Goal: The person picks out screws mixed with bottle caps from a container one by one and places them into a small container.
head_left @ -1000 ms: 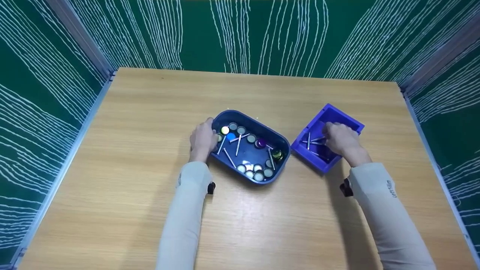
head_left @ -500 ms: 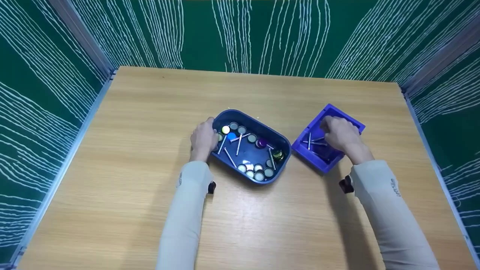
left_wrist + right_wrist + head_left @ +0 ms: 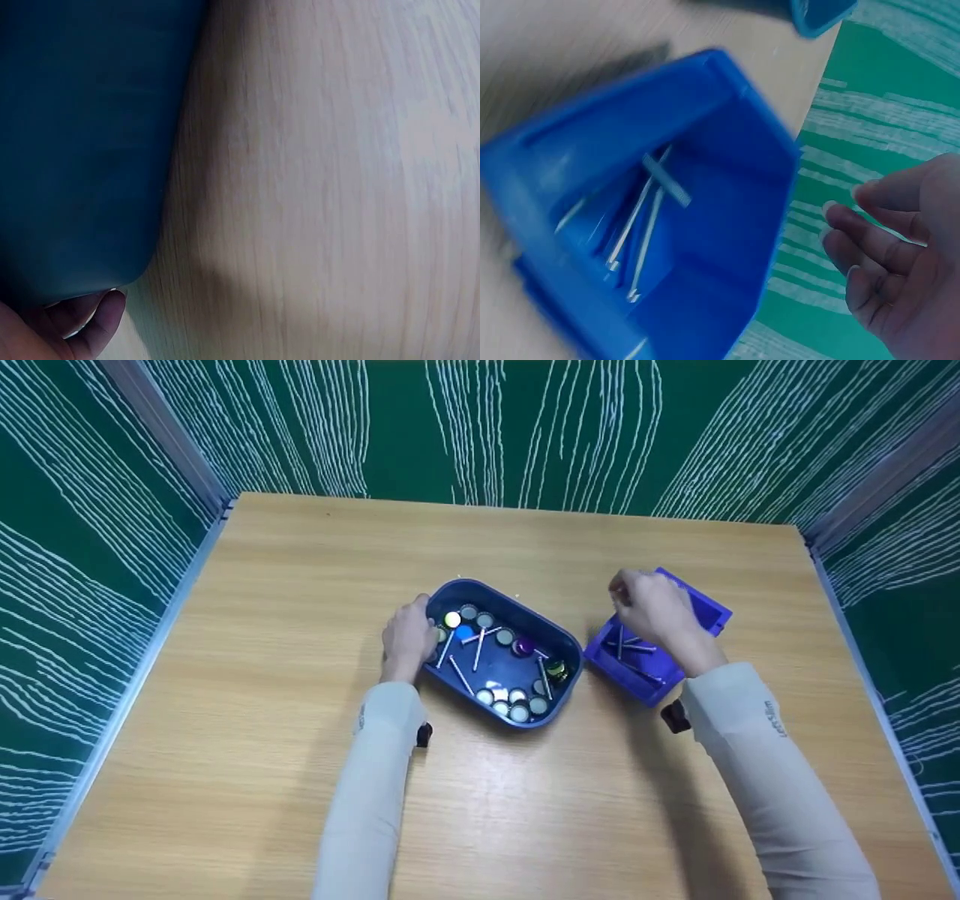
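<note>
My left hand [image 3: 409, 641] grips the left end of a dark blue plastic tub [image 3: 540, 634]; its curled fingers [image 3: 105, 322] show under the tub's edge in the left wrist view. Bottle caps [image 3: 519, 712] and several long metal screws [image 3: 460, 675] lie scattered inside the tub. My right hand [image 3: 656, 607] hangs over the far left side of a purple-blue storage bin [image 3: 705, 604]. In the right wrist view its fingers are loosely bent, thumb apart from them, with nothing visible between. Several screws [image 3: 639, 240] lie crossed in the bin.
Both containers stand close together on a wooden table [image 3: 480, 817], the bin's left corner right by the tub's right end. Green walls [image 3: 405, 427] with white streaks enclose the table's back and sides.
My right hand has risen out of the bin and moved left toward its far left edge, uncovering more of the screws. The left hand and the tub have stayed in place.
</note>
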### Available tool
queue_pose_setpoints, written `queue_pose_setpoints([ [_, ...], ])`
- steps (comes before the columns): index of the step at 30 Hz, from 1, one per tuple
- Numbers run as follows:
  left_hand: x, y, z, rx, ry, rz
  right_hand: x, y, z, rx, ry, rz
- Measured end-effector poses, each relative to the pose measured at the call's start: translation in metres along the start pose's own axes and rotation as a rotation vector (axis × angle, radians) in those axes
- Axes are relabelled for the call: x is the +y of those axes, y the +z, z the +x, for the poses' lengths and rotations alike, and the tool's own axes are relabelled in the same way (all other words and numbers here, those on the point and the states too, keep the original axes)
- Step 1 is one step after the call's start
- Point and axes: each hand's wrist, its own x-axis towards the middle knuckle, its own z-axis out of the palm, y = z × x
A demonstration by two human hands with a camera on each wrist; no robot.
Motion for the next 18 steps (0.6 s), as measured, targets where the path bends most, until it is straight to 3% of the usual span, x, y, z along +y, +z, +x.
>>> queue_pose_setpoints([
  [6,0.000,0.002,0.000,0.001,-0.001,-0.003,-0.029,0.012,0.001,0.043,-0.075,-0.003],
  [12,-0.001,0.003,0.000,0.015,0.006,0.008,-0.050,0.025,-0.001,0.002,-0.142,-0.024],
  [18,-0.001,0.002,0.000,0.015,0.012,0.005,-0.062,0.037,-0.004,-0.057,-0.156,-0.062],
])
